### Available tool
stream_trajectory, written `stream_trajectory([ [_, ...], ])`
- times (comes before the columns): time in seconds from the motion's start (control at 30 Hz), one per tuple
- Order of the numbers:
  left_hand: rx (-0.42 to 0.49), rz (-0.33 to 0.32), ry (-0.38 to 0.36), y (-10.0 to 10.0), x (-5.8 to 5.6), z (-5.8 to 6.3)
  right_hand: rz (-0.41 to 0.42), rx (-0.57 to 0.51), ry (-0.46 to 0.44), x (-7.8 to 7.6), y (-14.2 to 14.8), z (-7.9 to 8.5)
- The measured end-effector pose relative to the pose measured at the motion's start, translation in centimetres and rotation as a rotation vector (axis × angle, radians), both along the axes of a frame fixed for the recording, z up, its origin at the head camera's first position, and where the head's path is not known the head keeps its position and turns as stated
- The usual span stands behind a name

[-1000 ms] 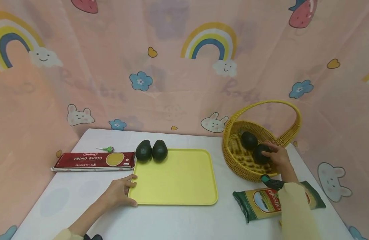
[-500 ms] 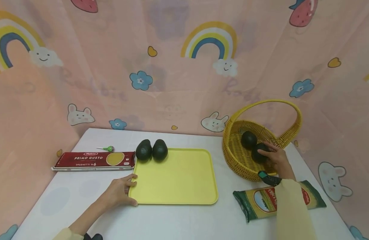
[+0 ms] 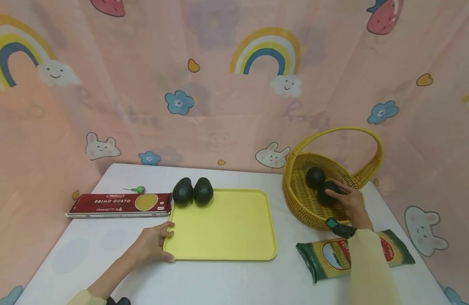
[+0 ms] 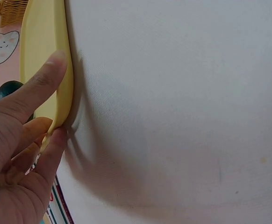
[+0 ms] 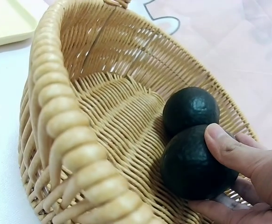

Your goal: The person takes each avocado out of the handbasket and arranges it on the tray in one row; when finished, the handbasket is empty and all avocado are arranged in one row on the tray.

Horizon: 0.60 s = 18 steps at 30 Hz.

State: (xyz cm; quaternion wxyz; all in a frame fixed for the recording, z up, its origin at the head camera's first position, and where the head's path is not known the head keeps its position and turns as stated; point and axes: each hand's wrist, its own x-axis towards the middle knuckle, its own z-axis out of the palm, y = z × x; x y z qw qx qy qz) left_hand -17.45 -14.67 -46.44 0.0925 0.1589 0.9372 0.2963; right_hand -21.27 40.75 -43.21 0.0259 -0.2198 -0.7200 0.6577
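Inside the basket (image 3: 294,209), the right hand (image 3: 351,203) grips an avocado (image 5: 192,165), while the left hand (image 3: 148,244) grips the yellow tray (image 3: 223,228).

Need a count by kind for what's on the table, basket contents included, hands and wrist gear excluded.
Avocados: 4
Packets: 2
Lollipop: 1
Tray: 1
Basket: 1
Total: 9

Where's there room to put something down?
There's bare white table in front of the yellow tray and between it and the basket. The tray's middle and right are bare. Crowded spots: the tray's back left corner, with two dark fruits, and where the right hand grips another fruit in the basket.
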Motion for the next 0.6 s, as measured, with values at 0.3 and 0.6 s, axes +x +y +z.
stream_trajectory([
  [0.3, -0.005, 0.008, -0.01, 0.08, -0.01, -0.11, 0.009, -0.053, 0.038, 0.18, -0.05, 0.28],
  [0.6, 0.003, 0.025, -0.03, 0.15, -0.02, -0.01, 0.003, 0.072, 0.014, 0.69, 0.07, 0.73],
])
